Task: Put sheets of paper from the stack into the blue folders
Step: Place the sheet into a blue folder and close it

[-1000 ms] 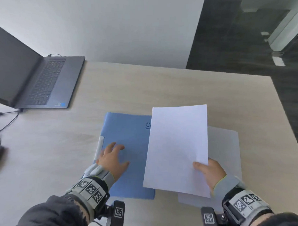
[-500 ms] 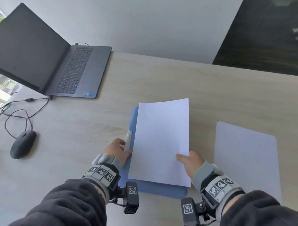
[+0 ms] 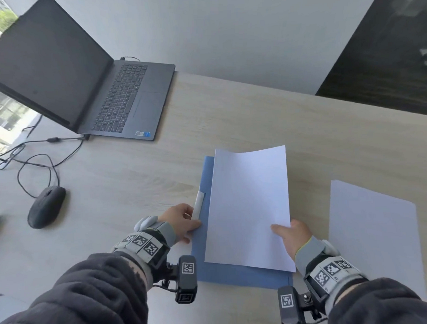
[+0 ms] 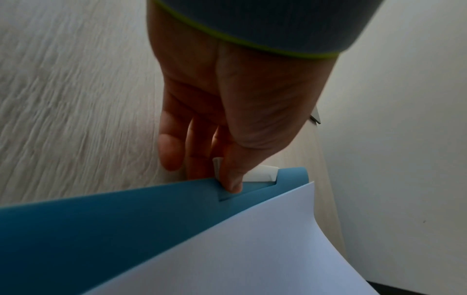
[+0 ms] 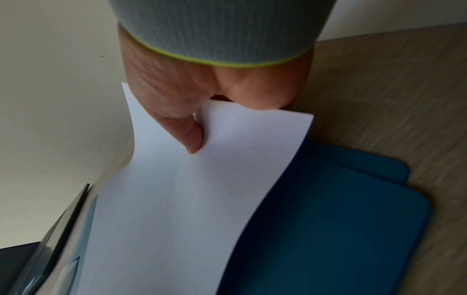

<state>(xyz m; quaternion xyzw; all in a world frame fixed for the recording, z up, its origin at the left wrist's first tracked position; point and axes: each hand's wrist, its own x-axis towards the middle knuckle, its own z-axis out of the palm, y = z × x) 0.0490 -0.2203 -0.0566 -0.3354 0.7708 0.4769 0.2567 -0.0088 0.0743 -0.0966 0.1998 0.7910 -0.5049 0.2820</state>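
No legible words, brands or numbers in any view. Head view: laptop (image 3: pixel 123 97), far left of desk, carries 2 small stickers on the near right corner of its palm rest, one white barcode-type sticker (image 3: pixel 139 133) and one blue sticker (image 3: pixel 147 134); print on both too small to read. Key legends on the keyboard unresolved. Black-and-white square fiducial markers (image 3: pixel 140 242) sit on the left wristband, similar markers (image 3: pixel 331 270) on the right wristband, and one on each wrist camera block; patterns only, no characters. Wrist views: no text visible on the folder or the paper.
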